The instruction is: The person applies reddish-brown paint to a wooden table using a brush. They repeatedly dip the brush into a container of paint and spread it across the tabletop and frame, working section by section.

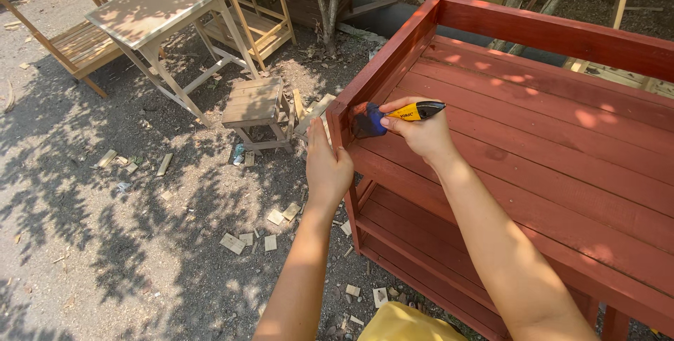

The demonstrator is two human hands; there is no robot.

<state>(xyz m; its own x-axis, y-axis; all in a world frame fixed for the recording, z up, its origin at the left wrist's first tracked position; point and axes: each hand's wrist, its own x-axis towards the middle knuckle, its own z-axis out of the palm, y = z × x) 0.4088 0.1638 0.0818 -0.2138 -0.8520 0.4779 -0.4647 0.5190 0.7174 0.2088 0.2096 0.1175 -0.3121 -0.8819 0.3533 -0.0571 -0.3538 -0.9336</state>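
Ground at left: bare dirt in dappled shade, strewn with small wood offcuts point(232, 243); an unpainted wooden table point(156, 11) and a small stool point(254, 106) stand well apart from the work.
Left hand point(326, 165): open and flat, fingers together, pressed against the outer face of the corner post of the red shelf unit point(533, 144), steadying it. It holds nothing.
Paintbrush point(393, 116): dark bristle end at the left, yellow and black handle pointing right; its bristles touch the inner side of that same corner, just where the side rail meets the top slats.
Right hand point(420, 130): closed around the paintbrush handle, thumb on top, wrist resting low over the slats.
Step in hand: by my reading, coating the front left corner of the unit; the slats around it already look evenly red.
Next move calls for: short, light strokes into the joint, the left hand kept off wet paint, and the bristles worked into the seam between rail and slat.
Lower shelf point(414, 243): red as well, under the arms.
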